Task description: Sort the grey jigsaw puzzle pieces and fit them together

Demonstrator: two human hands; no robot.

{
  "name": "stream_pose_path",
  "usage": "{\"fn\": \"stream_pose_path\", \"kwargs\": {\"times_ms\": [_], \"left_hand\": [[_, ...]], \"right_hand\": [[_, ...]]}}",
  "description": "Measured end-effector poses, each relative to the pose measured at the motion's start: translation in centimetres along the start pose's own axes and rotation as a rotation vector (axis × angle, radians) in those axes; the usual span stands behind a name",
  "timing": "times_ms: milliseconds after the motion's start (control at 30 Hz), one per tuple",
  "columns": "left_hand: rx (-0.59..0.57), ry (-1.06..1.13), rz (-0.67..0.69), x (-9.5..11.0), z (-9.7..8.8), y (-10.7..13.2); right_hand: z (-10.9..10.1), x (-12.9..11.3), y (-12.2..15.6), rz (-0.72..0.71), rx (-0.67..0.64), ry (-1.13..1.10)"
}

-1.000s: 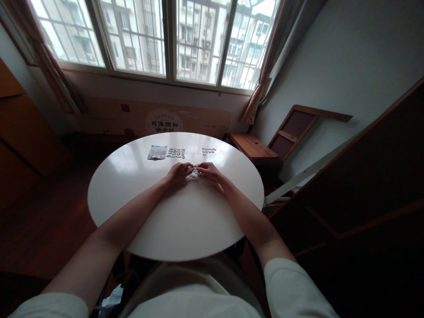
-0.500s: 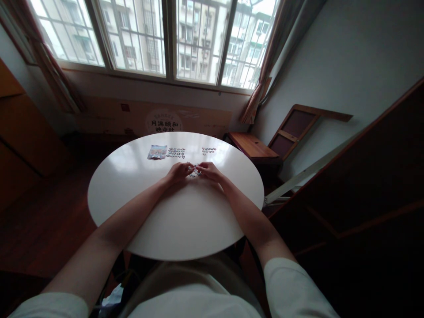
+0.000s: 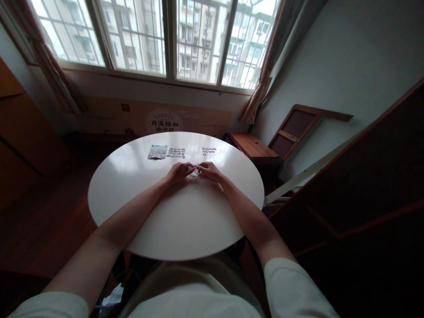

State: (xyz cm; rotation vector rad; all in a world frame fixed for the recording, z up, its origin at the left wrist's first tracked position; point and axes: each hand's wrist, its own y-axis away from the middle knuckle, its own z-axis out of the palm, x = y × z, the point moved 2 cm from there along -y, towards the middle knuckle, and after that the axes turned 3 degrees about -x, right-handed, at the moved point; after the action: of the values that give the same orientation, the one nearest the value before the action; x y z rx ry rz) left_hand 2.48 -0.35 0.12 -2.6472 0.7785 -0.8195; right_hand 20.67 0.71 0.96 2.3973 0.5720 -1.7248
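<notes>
We pinch a small cluster of pale jigsaw pieces [image 3: 194, 170] between our left hand [image 3: 179, 172] and right hand [image 3: 208, 171], fingertips closed on it, resting on the round white table [image 3: 139, 185]. Beyond the cluster lie a colourful picture card [image 3: 157, 152] and two loose groups of pieces [image 3: 176, 152].

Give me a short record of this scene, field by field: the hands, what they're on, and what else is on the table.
left hand: fingers on the small puzzle pieces, grip unclear
right hand: fingers on the same pieces, grip unclear
surface: round white table
beyond the hands: picture card, left piece cluster, right piece cluster
</notes>
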Motion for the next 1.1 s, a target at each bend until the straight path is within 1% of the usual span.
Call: {"fn": "stream_pose_path", "kwargs": {"times_ms": [133,367,500,567,667,700,767,867,933,1100], "left_hand": [[0.010,0.036,-0.008,-0.3,0.1,-0.1],[0.076,0.172,-0.038,-2.1,0.6,-0.8],[0.088,0.142,-0.046,-2.7,-0.1,-0.8],[0.089,0.071,-0.101,-3.0,-0.8,-0.6],[0.140,-0.112,-0.271,-3.6,-2.0,-0.1],[0.141,-0.162,-0.320,-3.8,-2.3,0.1],[0.128,-0.216,-0.396,-4.2,-2.7,0.3],[0.079,-0.234,-0.498,-4.8,-2.9,0.5],[0.055,-0.240,-0.532,-4.9,-2.9,0.5],[0.041,-0.255,-0.545,-4.7,-2.8,0.4]], "right_hand": [[0.1,0.0,0.0,0.011,0.006,-0.014],[0.1,0.1,0.0,0.065,0.036,-0.047],[0.2,0.0,-0.1,0.081,0.041,-0.043],[0.3,0.0,-0.1,0.082,0.038,-0.048],[0.4,0.0,-0.2,0.073,0.031,-0.067],[0.4,0.1,-0.2,0.071,0.029,-0.074],[0.5,0.2,-0.3,0.066,0.030,-0.082],[0.4,0.3,-0.4,0.052,0.034,-0.068],[0.4,0.3,-0.5,0.046,0.036,-0.053],[0.4,0.4,-0.4,0.046,0.032,-0.034]]}}
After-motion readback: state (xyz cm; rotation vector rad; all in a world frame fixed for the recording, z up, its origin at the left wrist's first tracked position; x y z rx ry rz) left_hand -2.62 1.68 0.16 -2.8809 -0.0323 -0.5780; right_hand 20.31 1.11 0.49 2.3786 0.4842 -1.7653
